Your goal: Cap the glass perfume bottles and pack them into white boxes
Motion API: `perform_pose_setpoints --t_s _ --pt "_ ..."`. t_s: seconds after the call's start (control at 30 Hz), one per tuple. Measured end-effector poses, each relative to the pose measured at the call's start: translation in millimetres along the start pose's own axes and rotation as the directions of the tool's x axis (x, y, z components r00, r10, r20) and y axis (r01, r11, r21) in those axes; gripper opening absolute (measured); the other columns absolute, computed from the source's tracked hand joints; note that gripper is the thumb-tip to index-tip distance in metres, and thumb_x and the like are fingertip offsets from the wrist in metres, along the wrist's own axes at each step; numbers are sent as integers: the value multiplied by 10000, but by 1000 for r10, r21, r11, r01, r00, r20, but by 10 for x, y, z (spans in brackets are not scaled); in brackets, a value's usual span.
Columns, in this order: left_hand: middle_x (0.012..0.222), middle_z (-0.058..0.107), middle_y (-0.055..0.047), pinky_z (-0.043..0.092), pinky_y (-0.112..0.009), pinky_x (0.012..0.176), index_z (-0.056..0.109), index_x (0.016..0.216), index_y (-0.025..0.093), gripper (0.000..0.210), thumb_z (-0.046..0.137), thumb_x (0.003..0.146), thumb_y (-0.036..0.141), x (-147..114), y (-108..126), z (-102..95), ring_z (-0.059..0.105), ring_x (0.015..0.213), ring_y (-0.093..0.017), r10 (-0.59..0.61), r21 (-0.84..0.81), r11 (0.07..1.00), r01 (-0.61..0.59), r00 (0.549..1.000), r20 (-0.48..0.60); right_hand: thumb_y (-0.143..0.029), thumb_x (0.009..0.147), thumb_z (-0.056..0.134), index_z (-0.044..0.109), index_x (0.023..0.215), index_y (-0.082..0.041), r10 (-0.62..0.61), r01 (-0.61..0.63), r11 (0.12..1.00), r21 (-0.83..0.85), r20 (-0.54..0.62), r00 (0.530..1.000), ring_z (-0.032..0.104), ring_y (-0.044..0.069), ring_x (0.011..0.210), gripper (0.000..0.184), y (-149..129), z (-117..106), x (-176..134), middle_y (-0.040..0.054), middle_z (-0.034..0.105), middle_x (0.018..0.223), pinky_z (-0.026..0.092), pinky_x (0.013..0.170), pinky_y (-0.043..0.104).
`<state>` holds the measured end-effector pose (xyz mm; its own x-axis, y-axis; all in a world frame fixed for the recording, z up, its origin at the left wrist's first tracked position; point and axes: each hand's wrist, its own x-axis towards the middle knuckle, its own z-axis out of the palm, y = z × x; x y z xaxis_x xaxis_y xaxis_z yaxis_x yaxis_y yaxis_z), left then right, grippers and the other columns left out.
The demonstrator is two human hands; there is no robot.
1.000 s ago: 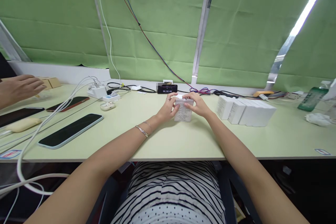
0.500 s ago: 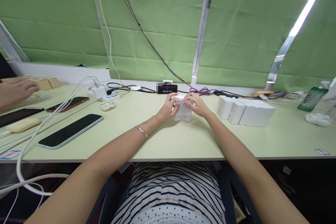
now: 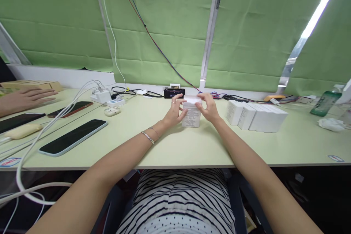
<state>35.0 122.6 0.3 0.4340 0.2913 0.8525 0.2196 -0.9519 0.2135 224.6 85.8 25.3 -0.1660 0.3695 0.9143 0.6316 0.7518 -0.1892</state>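
Note:
A small white box point(image 3: 191, 116) with fine grey print on its front stands upright on the table before me. Its top flap point(image 3: 192, 98) is raised at the back. My left hand point(image 3: 176, 109) grips the left side of the box, thumb at the front edge and fingers behind and above. At the upper right corner, my right hand point(image 3: 207, 106) pinches the box by its flap, index finger behind and thumb in front. What lies inside the box cannot be seen.
A row of similar white boxes point(image 3: 268, 119) stands right. Behind my hands, a phone point(image 3: 174, 93) shows a timer. Left lie a larger phone point(image 3: 72, 137), an earbud case point(image 3: 112, 111) and white cables point(image 3: 55, 124). Another person's hand point(image 3: 30, 96) is far left; a green bottle point(image 3: 326, 101) far right.
The box's top flap has come up and back. My right hand has shifted slightly up and right with it; my left hand stays on the box. The other person's hand has moved right.

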Motion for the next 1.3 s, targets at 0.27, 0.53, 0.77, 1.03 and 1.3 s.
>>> perform_pose_setpoints --t_s 0.27,0.53,0.77,1.03,1.3 --pt "1178 284 -120 429 -437 869 291 1151 227 413 520 808 256 6 -71 -3 332 1151 -252 159 240 963 -124 978 -133 -376 878 374 524 910 -193 5 -9 1000 -25 -170 985 522 174 746 239 29 -1 -4 52 544 815 448 681 320" --pt "1186 317 -110 302 -477 939 520 1007 210 199 484 837 307 -8 -3 -37 357 1122 -274 47 452 891 -44 999 4 -351 883 350 504 899 -200 140 -136 989 50 -96 985 556 152 670 216 6 24 -33 30 591 786 435 634 281" --pt "1123 431 -112 322 -415 941 521 990 185 168 477 841 251 8 1 -6 396 1117 -240 57 338 939 -56 998 7 -288 826 428 520 914 -180 230 -229 971 75 1 973 551 152 627 167 2 58 -7 9 572 666 445 639 285" --pt "1005 590 -69 322 -397 894 453 1060 184 238 476 824 191 21 35 -18 505 1006 -219 59 279 958 -64 998 28 -369 811 436 472 1186 -143 368 -366 929 56 -58 928 547 159 695 440 63 107 17 141 540 1106 464 684 319" --pt "994 590 -72 331 -401 902 395 1110 189 318 500 831 298 24 37 3 526 990 -220 -59 192 979 72 996 -73 -339 810 394 572 765 -197 284 -291 955 60 98 954 520 179 716 232 -9 23 25 34 609 764 395 683 308"
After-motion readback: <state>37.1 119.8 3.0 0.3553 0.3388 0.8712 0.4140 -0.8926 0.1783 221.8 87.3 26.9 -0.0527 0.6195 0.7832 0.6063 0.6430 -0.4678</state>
